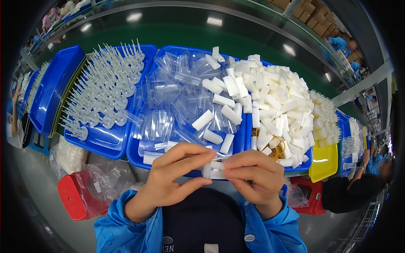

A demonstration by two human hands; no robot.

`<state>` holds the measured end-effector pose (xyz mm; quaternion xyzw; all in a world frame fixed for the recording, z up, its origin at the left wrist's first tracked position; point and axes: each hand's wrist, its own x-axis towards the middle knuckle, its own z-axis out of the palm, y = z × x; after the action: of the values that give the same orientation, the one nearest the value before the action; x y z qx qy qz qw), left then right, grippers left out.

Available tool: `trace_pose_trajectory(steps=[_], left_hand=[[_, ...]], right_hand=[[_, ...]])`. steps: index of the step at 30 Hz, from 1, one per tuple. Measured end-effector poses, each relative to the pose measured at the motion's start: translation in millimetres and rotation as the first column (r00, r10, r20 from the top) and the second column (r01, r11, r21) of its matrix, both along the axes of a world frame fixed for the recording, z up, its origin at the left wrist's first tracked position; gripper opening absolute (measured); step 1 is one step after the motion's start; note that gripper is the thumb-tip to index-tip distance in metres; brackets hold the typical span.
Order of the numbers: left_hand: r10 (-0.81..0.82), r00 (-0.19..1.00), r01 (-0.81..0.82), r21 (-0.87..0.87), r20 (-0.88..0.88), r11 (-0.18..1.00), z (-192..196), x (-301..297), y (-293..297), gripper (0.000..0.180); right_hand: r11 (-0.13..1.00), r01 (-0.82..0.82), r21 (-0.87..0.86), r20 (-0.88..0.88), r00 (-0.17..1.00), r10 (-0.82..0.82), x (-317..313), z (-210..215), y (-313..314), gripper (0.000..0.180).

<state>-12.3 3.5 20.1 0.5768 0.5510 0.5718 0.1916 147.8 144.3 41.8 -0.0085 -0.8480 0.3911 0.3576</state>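
Note:
Just in front of my body, my left hand [175, 175] curls its thumb and fingers about the near end of a small clear plastic sleeve [206, 170]. From the other side my right hand [255, 175] pinches a white foam block [217, 165] that lines up with the sleeve. How far the block sits inside the sleeve is hard to make out behind the fingers. Directly beyond my hands, a blue tray [137, 158] holds a heap of clear sleeves [158, 124], with several white blocks [222, 100] strewn over them.
To the right, white blocks [278, 97] are piled high in another blue bin, near some rubber bands [277, 148]. On the left a blue tray [99, 141] carries many white thin-stemmed parts [105, 84]. A yellow tray [324, 162] and red stools [71, 196] stand around; a co-worker [354, 192] is at right.

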Motion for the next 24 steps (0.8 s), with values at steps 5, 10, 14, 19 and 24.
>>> trace_pose_trajectory(steps=[5,10,14,19,24], left_hand=[[0.153,0.975,-0.155,0.0,0.159,0.988,-6.3,-1.3,-11.1,0.046],[0.197,0.915,-0.253,0.121,0.352,0.96,-9.9,-12.8,-12.0,0.044],[0.142,0.951,-0.181,0.124,0.274,0.976,-19.6,-17.5,-14.7,0.046],[0.197,0.901,-0.249,0.091,0.386,0.964,-9.5,-10.8,-11.1,0.045],[0.132,0.941,-0.164,0.079,0.313,0.983,-12.8,-14.6,-14.8,0.049]], right_hand=[[0.986,0.151,0.071,0.0,0.988,-0.152,2.7,2.1,12.0,0.019],[0.856,0.305,0.417,0.223,0.879,-0.422,-2.4,-14.6,15.6,0.023],[0.785,0.255,0.565,0.279,0.836,-0.472,-15.4,-26.2,2.9,0.028],[0.799,0.267,0.538,0.298,0.827,-0.477,-16.3,-30.5,3.4,0.025],[0.893,0.448,-0.042,0.24,0.872,-0.426,-7.1,-14.1,-0.6,0.023]])
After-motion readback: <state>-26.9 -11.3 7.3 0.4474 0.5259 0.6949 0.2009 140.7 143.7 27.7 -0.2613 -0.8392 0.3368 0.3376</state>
